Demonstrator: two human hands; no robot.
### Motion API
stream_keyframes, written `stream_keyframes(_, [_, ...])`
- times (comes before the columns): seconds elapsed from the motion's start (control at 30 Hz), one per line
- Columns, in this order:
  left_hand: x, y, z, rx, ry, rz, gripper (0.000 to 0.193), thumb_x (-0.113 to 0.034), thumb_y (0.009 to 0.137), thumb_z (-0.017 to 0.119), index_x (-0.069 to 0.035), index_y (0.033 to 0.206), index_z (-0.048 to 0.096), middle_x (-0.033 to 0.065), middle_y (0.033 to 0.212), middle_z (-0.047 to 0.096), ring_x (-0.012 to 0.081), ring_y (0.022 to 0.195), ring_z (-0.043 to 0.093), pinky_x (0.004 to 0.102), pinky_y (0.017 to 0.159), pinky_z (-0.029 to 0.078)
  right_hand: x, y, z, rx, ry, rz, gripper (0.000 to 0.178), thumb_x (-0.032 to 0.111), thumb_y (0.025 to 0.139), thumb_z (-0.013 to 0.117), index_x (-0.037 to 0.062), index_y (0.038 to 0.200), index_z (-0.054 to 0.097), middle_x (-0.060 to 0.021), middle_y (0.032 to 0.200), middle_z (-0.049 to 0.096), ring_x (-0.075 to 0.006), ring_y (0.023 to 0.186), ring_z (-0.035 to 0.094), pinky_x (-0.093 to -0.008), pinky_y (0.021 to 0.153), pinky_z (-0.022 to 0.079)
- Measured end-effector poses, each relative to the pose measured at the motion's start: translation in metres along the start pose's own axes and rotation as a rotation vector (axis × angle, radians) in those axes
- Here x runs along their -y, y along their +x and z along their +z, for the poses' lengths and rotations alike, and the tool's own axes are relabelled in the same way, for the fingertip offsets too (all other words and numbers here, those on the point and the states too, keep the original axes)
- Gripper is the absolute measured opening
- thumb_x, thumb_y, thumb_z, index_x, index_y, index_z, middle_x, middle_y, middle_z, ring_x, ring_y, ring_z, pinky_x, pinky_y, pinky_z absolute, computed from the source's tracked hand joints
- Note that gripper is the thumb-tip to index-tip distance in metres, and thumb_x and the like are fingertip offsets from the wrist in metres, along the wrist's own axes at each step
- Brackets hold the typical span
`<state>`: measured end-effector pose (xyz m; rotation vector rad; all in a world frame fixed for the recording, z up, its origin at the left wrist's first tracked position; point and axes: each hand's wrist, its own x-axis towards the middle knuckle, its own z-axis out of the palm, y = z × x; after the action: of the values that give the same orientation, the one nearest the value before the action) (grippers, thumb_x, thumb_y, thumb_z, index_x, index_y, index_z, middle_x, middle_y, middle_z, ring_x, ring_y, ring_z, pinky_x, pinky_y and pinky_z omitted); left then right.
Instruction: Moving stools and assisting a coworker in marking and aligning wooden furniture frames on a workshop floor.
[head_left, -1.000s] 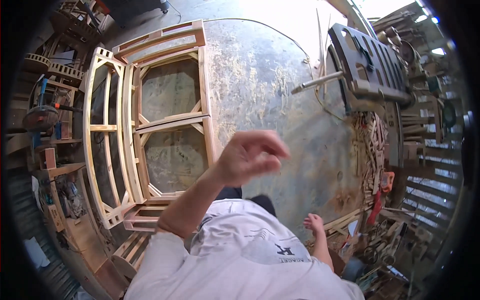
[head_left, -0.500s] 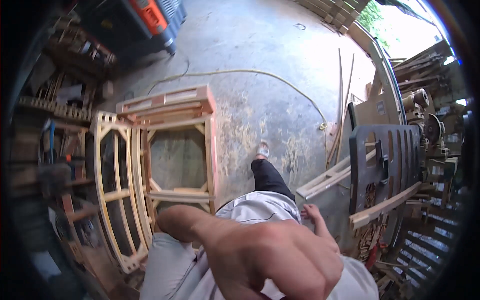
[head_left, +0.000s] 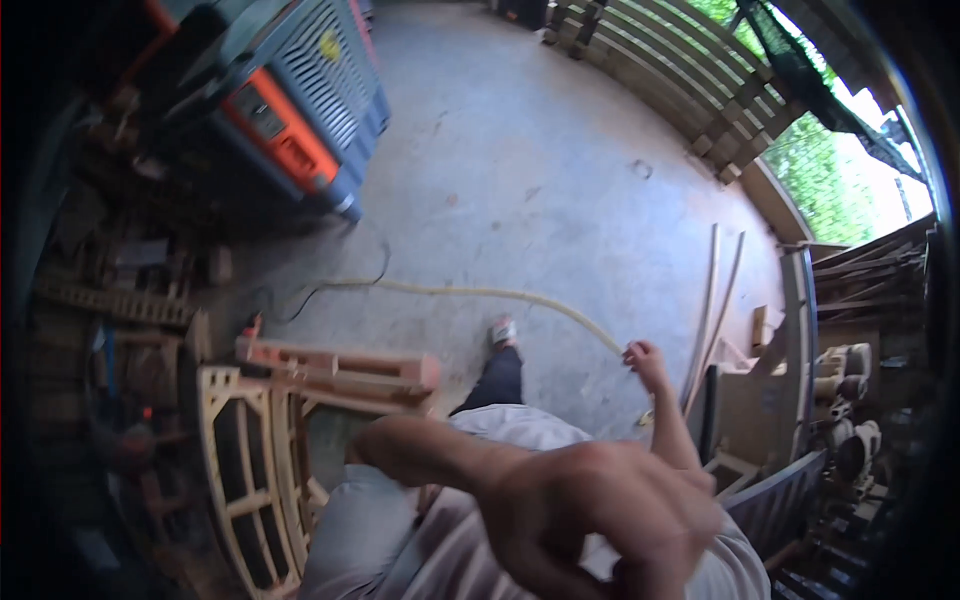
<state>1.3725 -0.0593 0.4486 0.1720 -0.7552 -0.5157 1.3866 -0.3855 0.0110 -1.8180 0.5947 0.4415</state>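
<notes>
My left hand (head_left: 605, 505) is large and close in front of my chest, its arm bent in from the left. The fingers curl inward, and whatever they may grip is hidden below the knuckles. My right hand (head_left: 645, 365) hangs out to the right over the floor, its fingers loosely bent with nothing visible in them. Behind it, on the floor, runs a yellow hose or cord (head_left: 490, 292). One foot in a light shoe (head_left: 503, 330) shows ahead of my body.
Wooden frames (head_left: 240, 470) and a reddish timber piece (head_left: 340, 375) stand at the left. A grey machine with an orange panel (head_left: 335, 90) is at the far left. Long thin strips (head_left: 705, 310) lie at the right, near a cardboard sheet (head_left: 755, 405). A slatted wooden fence (head_left: 640, 75) stands behind.
The view has shifted forward, so the wooden frames and dark slotted panel sit lower and more of the machine and fence shows. My right hand has swung forward; the left stays raised and curled.
</notes>
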Motion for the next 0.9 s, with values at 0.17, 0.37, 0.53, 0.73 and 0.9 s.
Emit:
stream_keyframes(0.17, [-0.100, 0.156, -0.128, 0.107, 0.220, 0.174, 0.021, -0.011, 0.082, 0.064, 0.001, 0.065, 0.061, 0.0042, 0.055, 0.052, 0.0142, 0.043, 0.047, 0.0291, 0.044, 0.037, 0.058, 0.086, -0.011, 0.093, -0.131, 0.235, 0.023, 0.022, 0.085, 0.057, 0.0011, 0.094, 0.060, -0.0071, 0.075, 0.063, -0.0155, 0.061, 0.061, -0.0279, 0.049, 0.047])
stream_keyframes(0.37, [-0.227, 0.278, -0.333, 0.257, 0.516, 0.170, 0.047, -0.039, 0.076, 0.070, 0.003, 0.094, 0.063, 0.0064, 0.078, 0.057, 0.0174, 0.069, 0.053, 0.0285, 0.061, 0.044, 0.021, 0.226, -0.025, 0.016, 0.152, 0.754, 0.028, 0.029, 0.086, 0.055, 0.0059, 0.101, 0.049, -0.0116, 0.079, 0.061, -0.0276, 0.062, 0.062, -0.0440, 0.054, 0.049])
stream_keyframes(0.53, [-0.340, 0.320, -0.571, -0.443, 0.703, 0.061, 0.053, -0.040, 0.070, 0.075, 0.005, 0.093, 0.059, 0.0058, 0.076, 0.054, 0.0117, 0.068, 0.047, 0.0232, 0.061, 0.036, 0.156, 0.391, 0.005, 0.182, -0.021, 0.902, 0.022, 0.027, 0.084, 0.057, 0.0052, 0.084, 0.052, -0.0117, 0.069, 0.059, -0.0287, 0.063, 0.064, -0.0424, 0.049, 0.050])
stream_keyframes(0.73, [-0.447, 0.229, -0.874, -1.412, 1.295, -0.254, 0.025, -0.026, 0.078, 0.069, -0.003, 0.084, 0.062, 0.0026, 0.073, 0.061, 0.0114, 0.064, 0.055, 0.0267, 0.060, 0.045, 0.491, 0.740, 0.034, 0.159, -0.206, 0.234, 0.023, 0.025, 0.082, 0.056, 0.0021, 0.082, 0.058, -0.0108, 0.071, 0.061, -0.0184, 0.055, 0.059, -0.0305, 0.042, 0.044])
stream_keyframes(0.9, [-0.452, 0.039, -1.026, -2.049, 1.104, -0.772, 0.033, -0.035, 0.074, 0.069, -0.004, 0.084, 0.063, 0.0085, 0.079, 0.066, 0.0197, 0.070, 0.062, 0.0358, 0.064, 0.050, 0.821, 0.959, 0.120, 0.124, -0.124, -0.193, 0.023, 0.025, 0.086, 0.056, 0.0028, 0.092, 0.059, -0.0079, 0.078, 0.063, -0.0163, 0.064, 0.062, -0.0280, 0.053, 0.045])
